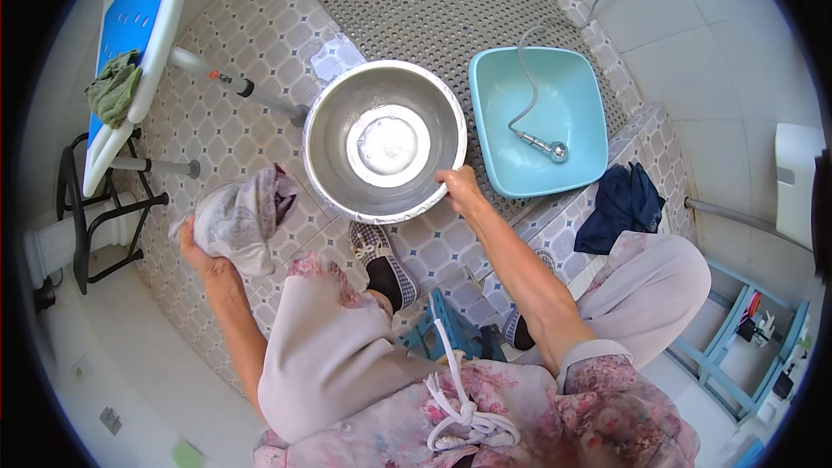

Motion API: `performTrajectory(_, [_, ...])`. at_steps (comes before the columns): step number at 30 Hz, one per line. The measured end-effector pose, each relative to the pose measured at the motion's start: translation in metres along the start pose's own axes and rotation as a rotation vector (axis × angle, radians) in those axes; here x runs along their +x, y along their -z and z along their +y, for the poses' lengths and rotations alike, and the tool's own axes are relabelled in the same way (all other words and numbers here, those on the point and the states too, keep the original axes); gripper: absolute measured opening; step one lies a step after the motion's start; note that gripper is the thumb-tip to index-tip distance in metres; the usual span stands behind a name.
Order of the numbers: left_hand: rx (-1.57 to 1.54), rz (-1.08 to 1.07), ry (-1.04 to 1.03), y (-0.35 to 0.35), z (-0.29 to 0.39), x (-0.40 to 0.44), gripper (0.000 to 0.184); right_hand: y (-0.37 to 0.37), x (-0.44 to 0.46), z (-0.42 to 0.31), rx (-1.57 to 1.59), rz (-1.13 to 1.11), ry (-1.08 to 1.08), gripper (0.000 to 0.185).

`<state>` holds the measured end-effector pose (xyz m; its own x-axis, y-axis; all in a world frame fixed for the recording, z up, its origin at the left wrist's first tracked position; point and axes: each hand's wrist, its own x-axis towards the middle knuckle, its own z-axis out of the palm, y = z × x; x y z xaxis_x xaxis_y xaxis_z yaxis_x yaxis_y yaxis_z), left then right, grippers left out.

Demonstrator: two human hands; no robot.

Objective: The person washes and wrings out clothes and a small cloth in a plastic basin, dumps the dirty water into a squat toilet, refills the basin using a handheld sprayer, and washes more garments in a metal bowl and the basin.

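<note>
My left hand [204, 251] grips a bunched, pale cloth [238, 212] with a darker purplish edge, held out to the left of my knee. With my right hand [459, 189] I hold the near right rim of a round metal basin [325, 134]. The basin's inside is shiny, with what looks like a little water or wet sheen at the bottom. Just right of it sits a light blue plastic tub [485, 87], a shower head [555, 151] on a grey hose lying inside. My fingertips under the cloth are partly hidden.
A blue and white shower seat [130, 13] with a green cloth [114, 91] stands at left. Dark blue fabric [620, 208] lies on a tiled ledge at right. A perforated grey mat [407, 0] covers the far floor. A blue shelf rack [737, 338] stands lower right.
</note>
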<state>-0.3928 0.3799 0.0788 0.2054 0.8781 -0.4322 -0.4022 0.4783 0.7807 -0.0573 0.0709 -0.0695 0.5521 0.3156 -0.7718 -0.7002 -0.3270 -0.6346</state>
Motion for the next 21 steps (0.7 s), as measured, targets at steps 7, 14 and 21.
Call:
performTrajectory(7, [0.014, -0.004, -0.222, -0.016, 0.091, -0.025, 0.032, 0.015, -0.032, 0.009, 0.117, -0.034, -0.039, 0.02])
performTrajectory(14, [0.042, -0.059, -0.31, -0.12, 0.13, -0.083, 0.033, 0.029, -0.094, -0.002, 0.165, -0.019, -0.039, 0.018])
performTrajectory(21, [-0.03, -0.36, -0.187, -0.2, 0.122, -0.107, 0.025, 0.05, -0.138, -0.005, 0.377, -0.04, -0.008, 0.021])
